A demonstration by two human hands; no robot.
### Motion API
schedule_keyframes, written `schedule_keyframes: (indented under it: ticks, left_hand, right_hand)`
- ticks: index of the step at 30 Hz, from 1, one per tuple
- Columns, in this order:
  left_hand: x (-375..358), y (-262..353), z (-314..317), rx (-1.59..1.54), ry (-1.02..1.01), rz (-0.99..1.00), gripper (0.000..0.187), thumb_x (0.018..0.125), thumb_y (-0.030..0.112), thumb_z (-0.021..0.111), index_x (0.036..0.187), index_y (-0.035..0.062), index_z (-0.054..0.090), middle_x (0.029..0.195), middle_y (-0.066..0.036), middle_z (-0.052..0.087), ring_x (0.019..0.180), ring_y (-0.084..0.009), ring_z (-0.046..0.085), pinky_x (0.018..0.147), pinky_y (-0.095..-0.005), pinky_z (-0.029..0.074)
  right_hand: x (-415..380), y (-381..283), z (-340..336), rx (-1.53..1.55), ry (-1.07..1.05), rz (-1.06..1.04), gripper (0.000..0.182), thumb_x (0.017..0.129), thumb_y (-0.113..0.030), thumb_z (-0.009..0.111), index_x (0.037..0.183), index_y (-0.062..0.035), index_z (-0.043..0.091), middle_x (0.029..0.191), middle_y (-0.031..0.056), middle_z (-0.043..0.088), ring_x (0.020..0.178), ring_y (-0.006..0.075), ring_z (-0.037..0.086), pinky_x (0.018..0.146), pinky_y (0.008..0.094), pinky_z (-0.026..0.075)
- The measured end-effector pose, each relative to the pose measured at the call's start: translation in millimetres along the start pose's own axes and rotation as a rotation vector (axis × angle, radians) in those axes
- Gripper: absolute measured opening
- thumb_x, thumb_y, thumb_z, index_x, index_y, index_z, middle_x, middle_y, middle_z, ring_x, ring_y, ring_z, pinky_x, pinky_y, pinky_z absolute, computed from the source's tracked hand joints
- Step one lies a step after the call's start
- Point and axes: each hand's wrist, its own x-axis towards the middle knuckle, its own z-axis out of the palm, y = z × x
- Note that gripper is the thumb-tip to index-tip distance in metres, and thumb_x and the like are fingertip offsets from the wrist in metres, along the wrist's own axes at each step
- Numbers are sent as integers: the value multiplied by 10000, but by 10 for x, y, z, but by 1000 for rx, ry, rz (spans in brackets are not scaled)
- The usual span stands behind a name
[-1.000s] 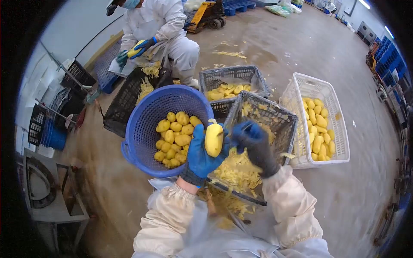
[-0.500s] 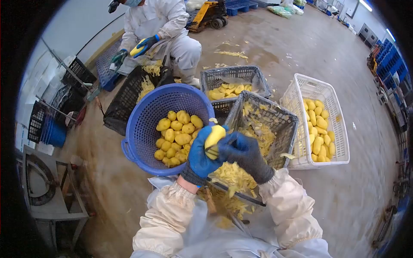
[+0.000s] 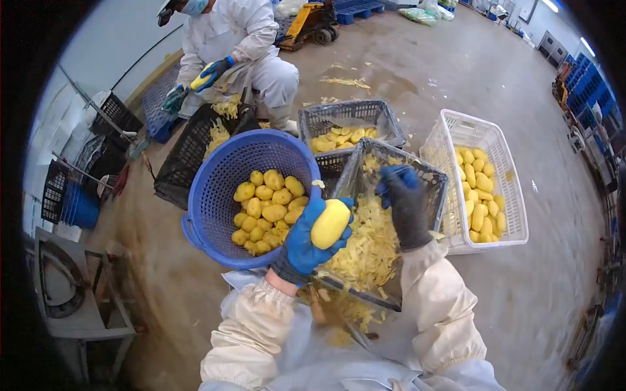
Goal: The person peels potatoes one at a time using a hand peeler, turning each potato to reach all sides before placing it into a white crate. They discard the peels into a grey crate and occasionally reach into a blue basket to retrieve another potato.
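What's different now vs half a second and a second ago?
The right hand has come off the potato since half a second ago, moving forward and right, over the dark crate. The potato's dark spot, visible a second ago, no longer shows. Unchanged: the left hand holds the potato; blue basket and white crate stay put.

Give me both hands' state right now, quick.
Left hand: closed around a peeled potato.
Right hand: over the dark crate; cannot tell whether it is open, closed or holding something.
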Motion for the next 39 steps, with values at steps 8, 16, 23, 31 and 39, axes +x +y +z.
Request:
schedule_keyframes:
  ticks: [8, 16, 23, 31, 39]
  left_hand:
    - [-89, -48, 435, 871, 267, 261, 453, 954, 331, 470, 1249, -13, 491, 1101, -76, 592, 954, -136, 587, 799, -261, 513]
    - [-11, -94, 206, 802, 328, 248, 502, 948, 449, 449, 1259, 58, 496, 1102, -97, 596, 945, -202, 614, 760, -327, 550]
    - [167, -91, -49, -93, 229, 80, 560, 914, 521, 471, 1238, 65, 498, 1026, -130, 614, 853, -241, 634, 667, -341, 561]
    - [250, -95, 161, 15, 284, -67, 534, 905, 543, 473, 1129, 65, 556, 859, -139, 632, 656, -249, 625, 509, -313, 512]
    - [450, -309, 208, 618, 378, 30, 503, 919, 488, 489, 1160, 51, 553, 944, -116, 644, 732, -211, 641, 607, -307, 547]
  right_hand:
    - [135, 68, -244, 157, 29, 88, 166, 872, -196, 633, 872, -37, 589, 630, 18, 566, 457, 73, 475, 390, 209, 366]
    - [-67, -79, -7, -114, 29, 54, 165, 893, -208, 595, 890, -43, 597, 667, 18, 573, 480, 72, 478, 425, 186, 358]
    - [-353, -143, 193, -155, -297, 102, 188, 867, -233, 644, 911, -53, 613, 697, 21, 612, 557, 78, 562, 441, 195, 407]
    - [-149, -315, -178, 89, -57, 51, 190, 929, -238, 532, 897, -62, 597, 647, 1, 541, 472, 56, 449, 414, 174, 336]
    - [-25, -254, -549, -12, 54, 46, 145, 884, -188, 611, 848, -48, 605, 634, 28, 577, 454, 69, 486, 394, 185, 371]
